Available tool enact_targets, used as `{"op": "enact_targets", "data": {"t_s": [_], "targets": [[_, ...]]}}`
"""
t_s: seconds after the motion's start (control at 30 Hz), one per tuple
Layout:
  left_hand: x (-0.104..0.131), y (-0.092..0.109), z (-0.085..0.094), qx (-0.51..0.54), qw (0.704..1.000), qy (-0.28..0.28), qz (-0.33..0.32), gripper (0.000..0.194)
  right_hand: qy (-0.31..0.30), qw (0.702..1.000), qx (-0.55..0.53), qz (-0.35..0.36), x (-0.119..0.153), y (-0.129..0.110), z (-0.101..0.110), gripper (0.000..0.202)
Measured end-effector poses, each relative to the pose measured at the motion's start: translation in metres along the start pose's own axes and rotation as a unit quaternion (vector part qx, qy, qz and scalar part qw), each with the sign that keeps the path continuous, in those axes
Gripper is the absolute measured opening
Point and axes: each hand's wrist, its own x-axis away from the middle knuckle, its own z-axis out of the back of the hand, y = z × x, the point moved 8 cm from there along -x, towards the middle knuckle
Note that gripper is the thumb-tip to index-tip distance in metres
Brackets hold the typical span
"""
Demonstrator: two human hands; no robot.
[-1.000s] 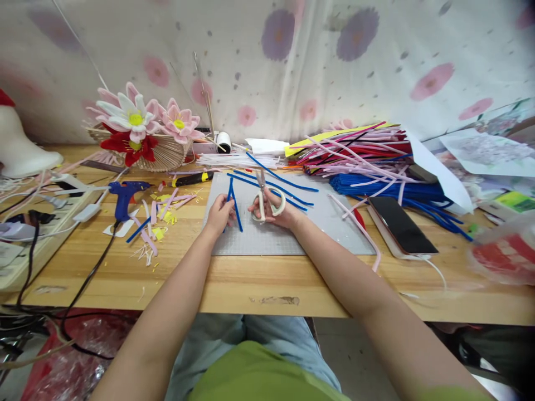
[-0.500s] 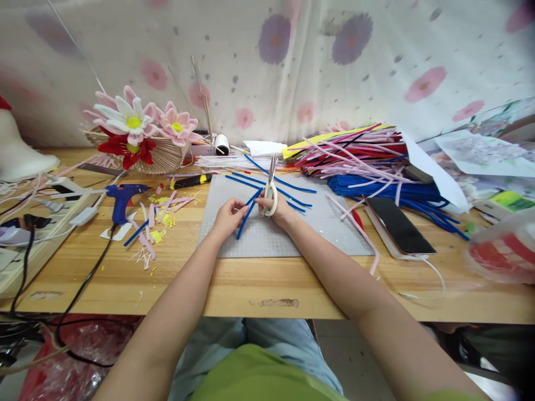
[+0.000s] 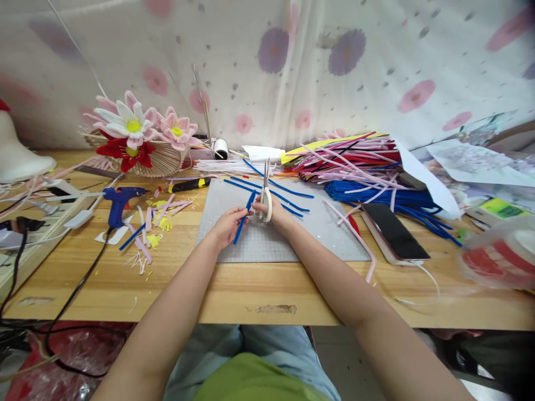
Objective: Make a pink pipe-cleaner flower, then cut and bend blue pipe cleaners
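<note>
My left hand (image 3: 229,227) is closed on blue pipe cleaners (image 3: 239,228), which slant up between my two hands. My right hand (image 3: 278,214) holds white-handled scissors (image 3: 268,207) with the blades pointing up and away from me. Its thumb and fingertips also come close to the blue pipe cleaners; whether they pinch them is too small to tell. Beneath both hands lies a grey cutting mat (image 3: 267,248). Several more blue pipe cleaners (image 3: 288,190) rest on its far half, just beyond the scissors.
To the left are a blue glue gun (image 3: 119,205) with its cord, pink and yellow scraps (image 3: 165,214) and a utility knife (image 3: 188,185). Fuzzy flowers (image 3: 132,125) stand behind. On the right lie a phone (image 3: 393,231), blue stems (image 3: 376,194) and a colourful bundle of stems (image 3: 346,159).
The blue pipe cleaners between my hands, spread in a narrow V before, now lie nearly together. My left hand has turned slightly around them. The whole view has shifted a little.
</note>
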Motion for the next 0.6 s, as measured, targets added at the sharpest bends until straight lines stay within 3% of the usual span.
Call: {"op": "enact_targets", "data": {"t_s": [0.13,0.23,0.3,0.43,0.6], "targets": [[-0.004,0.02,0.031,-0.025,0.993,0.077,-0.088,0.017,-0.19,0.971,-0.077,-0.126,0.01,0.007,-0.007,0.048],[-0.006,0.027,0.041,-0.035,0.988,0.086,-0.123,0.018,-0.36,0.909,-0.084,-0.192,0.031,0.01,-0.019,0.064],[-0.006,0.029,0.041,-0.049,0.986,0.076,-0.139,0.014,-0.426,0.873,-0.079,-0.224,0.044,0.012,-0.026,0.07],[-0.002,0.03,0.032,-0.129,0.977,0.059,-0.161,0.008,-0.459,0.848,-0.087,-0.251,0.052,0.014,-0.037,0.075],[0.001,0.031,0.015,-0.28,0.938,0.042,-0.199,0.007,-0.446,0.849,-0.141,-0.246,0.046,0.012,-0.038,0.077]]}}
